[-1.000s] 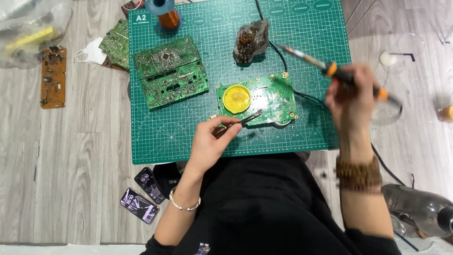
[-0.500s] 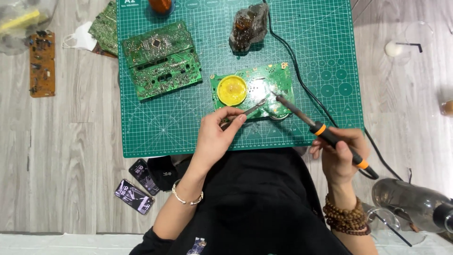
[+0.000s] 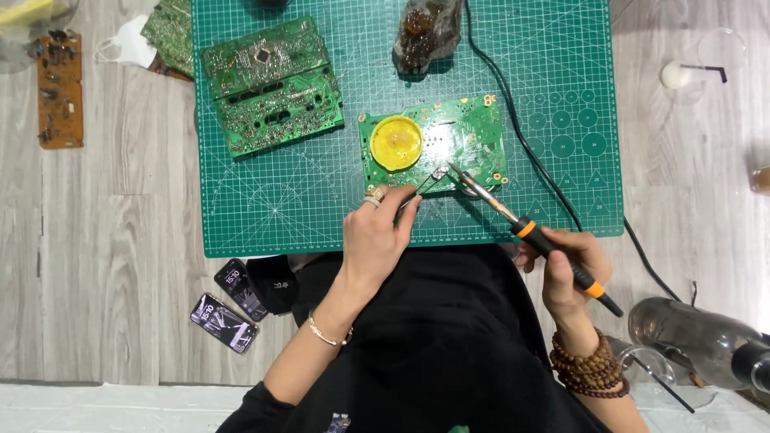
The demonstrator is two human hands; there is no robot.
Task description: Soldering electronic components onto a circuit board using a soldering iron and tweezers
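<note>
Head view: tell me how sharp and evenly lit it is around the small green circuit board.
Head view: lighting is even and soft, with short shadows under the left hand and right hand; the small green circuit board and soldering iron look sharp; the tweezers are thin and hard to resolve; the glass bottle shows faint glare.

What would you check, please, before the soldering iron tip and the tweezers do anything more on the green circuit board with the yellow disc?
1. Right hand grips the orange-and-black soldering iron by its handle: ok.
2. Iron tip sits at the board's lower edge, beside the tweezer tips: ok; actual contact cannot tell.
3. Left hand holds the thin metal tweezers at the same spot: ok.
4. Green circuit board with yellow disc lies flat on the green gridded cutting mat: ok.
5. Black power cord runs across the mat just right of the board: not ok, close to the work.
6. Whether the tweezers hold a part: cannot tell.
</note>
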